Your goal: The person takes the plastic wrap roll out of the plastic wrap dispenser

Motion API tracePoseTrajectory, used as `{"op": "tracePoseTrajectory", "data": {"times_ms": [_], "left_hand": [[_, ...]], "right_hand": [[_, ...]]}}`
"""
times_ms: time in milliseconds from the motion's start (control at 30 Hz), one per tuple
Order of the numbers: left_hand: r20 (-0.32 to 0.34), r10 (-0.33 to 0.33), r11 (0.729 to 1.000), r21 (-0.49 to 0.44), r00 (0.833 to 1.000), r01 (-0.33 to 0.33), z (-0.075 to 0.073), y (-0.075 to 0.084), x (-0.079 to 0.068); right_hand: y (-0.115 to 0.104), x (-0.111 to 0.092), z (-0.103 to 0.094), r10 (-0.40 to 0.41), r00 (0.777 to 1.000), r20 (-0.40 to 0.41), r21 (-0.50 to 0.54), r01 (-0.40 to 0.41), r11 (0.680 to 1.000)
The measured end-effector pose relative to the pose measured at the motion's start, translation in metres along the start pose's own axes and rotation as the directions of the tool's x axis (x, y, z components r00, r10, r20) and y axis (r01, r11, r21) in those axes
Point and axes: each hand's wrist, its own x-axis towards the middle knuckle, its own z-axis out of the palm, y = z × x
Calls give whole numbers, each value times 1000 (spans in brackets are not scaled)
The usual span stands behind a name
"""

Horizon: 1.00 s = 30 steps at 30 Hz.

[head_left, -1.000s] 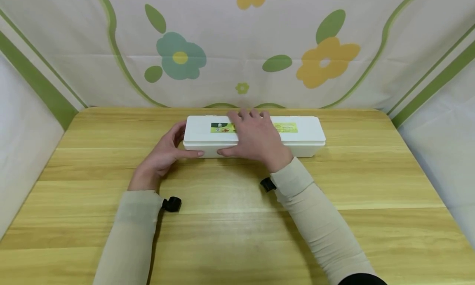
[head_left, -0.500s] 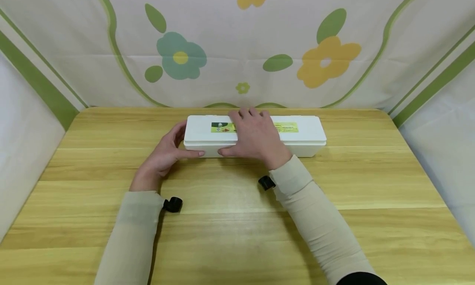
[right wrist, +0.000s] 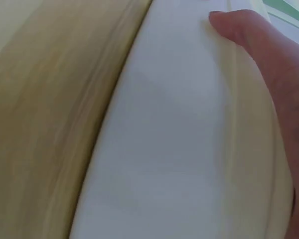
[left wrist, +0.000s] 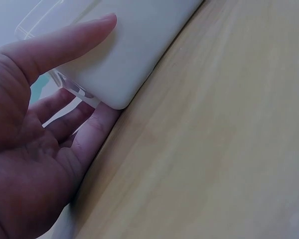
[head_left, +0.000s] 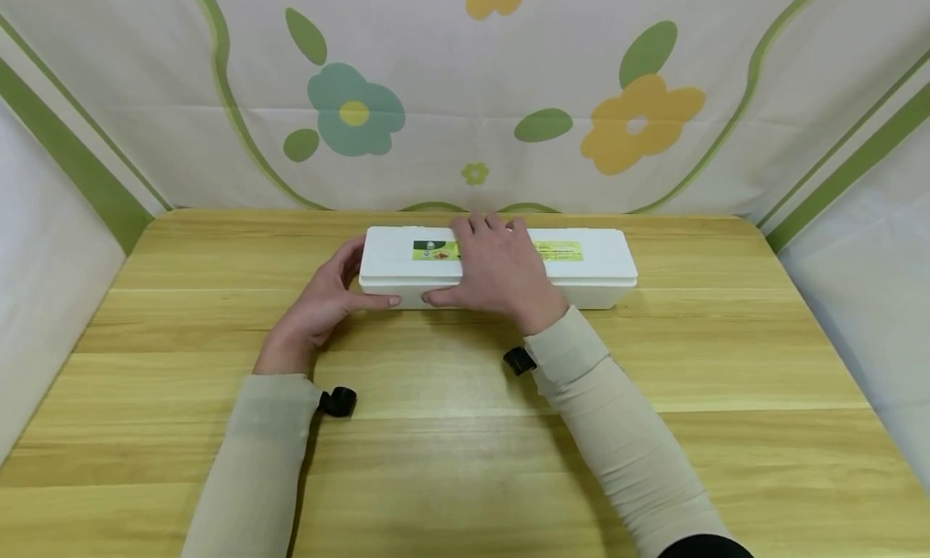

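Observation:
A long white lidded box [head_left: 596,255] lies near the table's far edge, its lid down and a yellow-green label [head_left: 563,251] on top. My left hand [head_left: 320,299] grips the box's left end, thumb along the front face and fingers round the end. In the left wrist view some of these fingers [left wrist: 89,132] pass behind the box's lower corner. Across the middle of the lid lies my right hand [head_left: 501,275], fingers over the far edge and thumb on the front face. It covers part of the label. The right wrist view shows that thumb [right wrist: 239,25] against the white front. What the box contains is hidden.
The wooden table [head_left: 436,461] extends in front of the box and to both sides. Behind it hangs a white cloth [head_left: 450,81] with printed flowers, close to the box's far side. White cloth walls flank the table left and right.

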Motion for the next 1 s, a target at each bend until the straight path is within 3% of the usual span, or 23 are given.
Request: {"op": "tracePoseTrajectory", "data": {"times_ms": [300, 567, 1000], "left_hand": [[-7, 10, 1000, -8, 1000, -10, -1, 2, -2], [4, -1, 1000, 8, 1000, 1, -2, 1, -3], [3, -6, 1000, 8, 1000, 6, 0, 1, 0]], "right_hand": [[-2, 6, -10, -24, 996, 84, 74, 18, 997], [-2, 7, -8, -57, 996, 62, 100, 51, 994], [-3, 4, 0, -84, 996, -23, -47, 83, 995]]}}
